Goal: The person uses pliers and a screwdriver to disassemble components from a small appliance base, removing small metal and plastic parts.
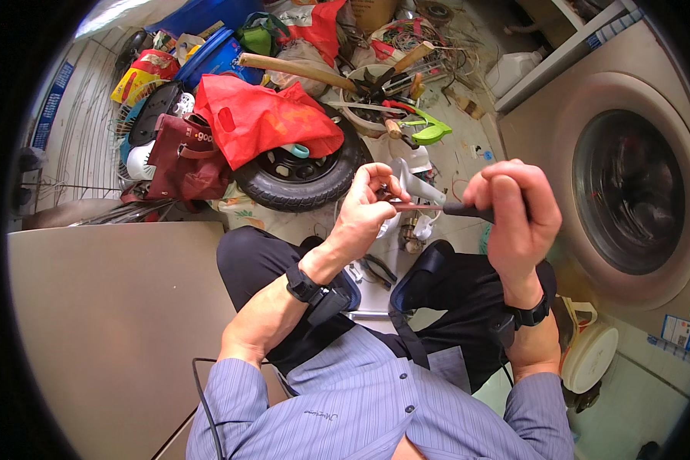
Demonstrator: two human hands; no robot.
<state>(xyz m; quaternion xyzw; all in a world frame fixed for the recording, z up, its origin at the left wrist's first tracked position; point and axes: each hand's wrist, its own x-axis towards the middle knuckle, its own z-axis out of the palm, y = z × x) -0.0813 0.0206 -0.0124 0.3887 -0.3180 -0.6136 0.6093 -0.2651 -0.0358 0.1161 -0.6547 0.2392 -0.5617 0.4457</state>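
Observation:
My right hand [514, 215] is wrapped round the black handle of a screwdriver [464, 208], whose thin shaft points left toward my left hand. My left hand [364, 207] pinches a small dark metal part [388, 195] at the shaft's end; its exact shape is partly hidden by the fingers. A grey curved piece [418, 184] is just behind that part; whether I hold it, I cannot tell. Below my hands, on the floor, are pliers [377, 270] and small metal fittings [412, 239].
A washing machine [529, 123] stands at my right, with a bucket [590, 353] below it. A flat panel [107, 322] is at my left. Ahead lie a tyre [284, 192], red bags [261, 115], a tool-filled bucket [360, 115], green-handled shears [429, 130] and other clutter.

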